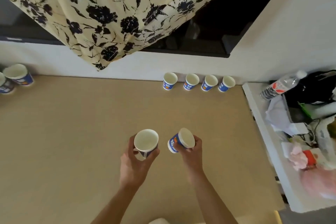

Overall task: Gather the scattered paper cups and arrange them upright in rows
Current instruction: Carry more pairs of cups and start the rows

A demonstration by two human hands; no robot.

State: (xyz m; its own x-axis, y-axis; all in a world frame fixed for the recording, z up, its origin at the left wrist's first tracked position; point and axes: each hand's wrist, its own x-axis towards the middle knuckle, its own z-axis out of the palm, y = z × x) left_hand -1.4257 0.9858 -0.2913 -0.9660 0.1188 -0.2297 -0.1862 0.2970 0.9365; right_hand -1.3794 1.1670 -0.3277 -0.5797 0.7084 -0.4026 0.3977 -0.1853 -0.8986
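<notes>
Carrying two paper cups over the tan tabletop point(72, 132): my left hand point(135, 158) curls round the upright cup point(146, 142), and my right hand point(191, 151) pinches the tilted cup point(179, 142) by its side. Next move, I judge: level the tilted one and set both beside the row of four cups point(190, 82) at the wall. All visible interiors are empty.

Nothing here reads cleanly. The right-hand cup point(175, 143), pinched by the right hand point(192, 152), shows white characters and an orange spot on its blue band just beside the fingertips, too blurred to make out. Beyond the fingers, the row of four cups point(191, 82) carries the same white-on-blue marks, unreadable. Far right of the fingers, the bottle point(280, 85) has a label with red marks, also illegible.
</notes>
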